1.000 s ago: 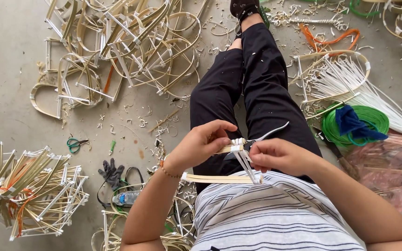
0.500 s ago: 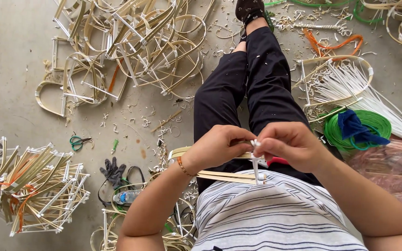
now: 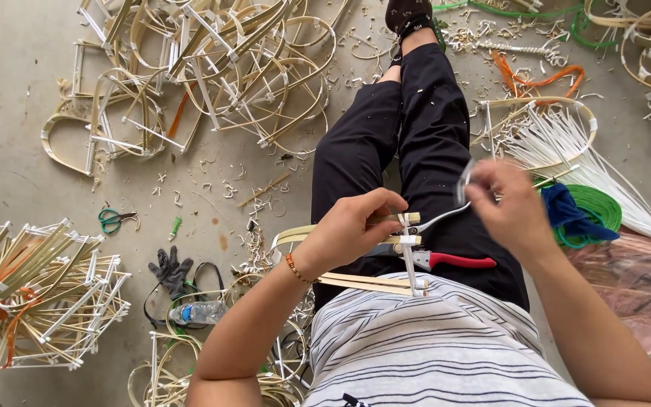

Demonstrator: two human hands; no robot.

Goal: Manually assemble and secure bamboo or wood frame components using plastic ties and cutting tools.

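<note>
While the person sits on the concrete floor [image 3: 9,113] with legs stretched out, the left hand [image 3: 352,230] is clamped around a bent bamboo strip frame [image 3: 356,280] lying across the lap, fingers curled over the spot where a white strip [image 3: 410,260] is wrapped around it. Right hand [image 3: 510,207] is up and off to the side, fingers pinched together on the free end of that white strip, drawing it taut away from the frame. Red-handled pliers [image 3: 453,261] rest on the lap just beside the left hand, touching the dark trousers. A bundle of loose white strips [image 3: 566,147] fans out on the floor by the right leg, with a green coil [image 3: 600,211] and blue cloth [image 3: 566,211] beside it. Over by the left leg, a heap of finished bamboo hoops [image 3: 212,68] sits toward the far edge of the floor; green scissors [image 3: 113,220], a dark glove [image 3: 169,267] and a plastic water bottle [image 3: 197,312] lie nearer.
</note>
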